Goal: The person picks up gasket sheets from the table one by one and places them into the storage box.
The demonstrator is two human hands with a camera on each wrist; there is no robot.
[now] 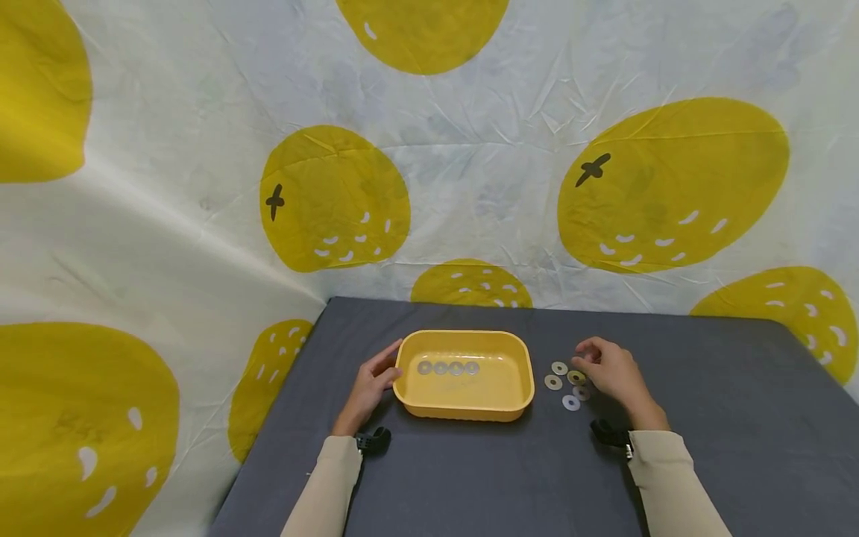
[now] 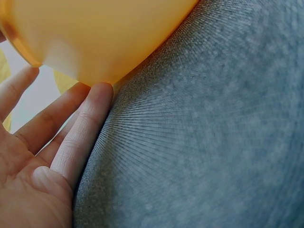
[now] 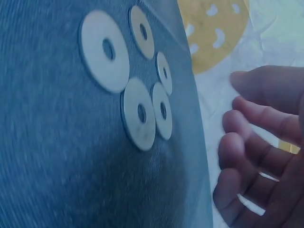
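My left hand [image 1: 369,386] holds the left end of a yellow plastic basin [image 1: 463,414], its thumb over the rim. In the left wrist view, long fingers [image 2: 83,128] rest against the basin's outer wall, close above the cloth. Several flat metal washers [image 1: 440,368] lie in a row on the basin's floor. More loose washers [image 1: 571,403] lie in a small cluster on the table, right of the basin. Over the far right side of this cluster hovers my right hand [image 1: 614,373]. Its fingers are loosely bent with nothing between them; the washers [image 3: 138,114] lie apart from its fingertips.
A dark grey cloth [image 1: 429,477] covers the table. Behind and to the left hangs a white curtain [image 1: 470,179] printed with large yellow fruit. Dark straps [image 1: 611,434] sit around both wrists, below beige sleeves.
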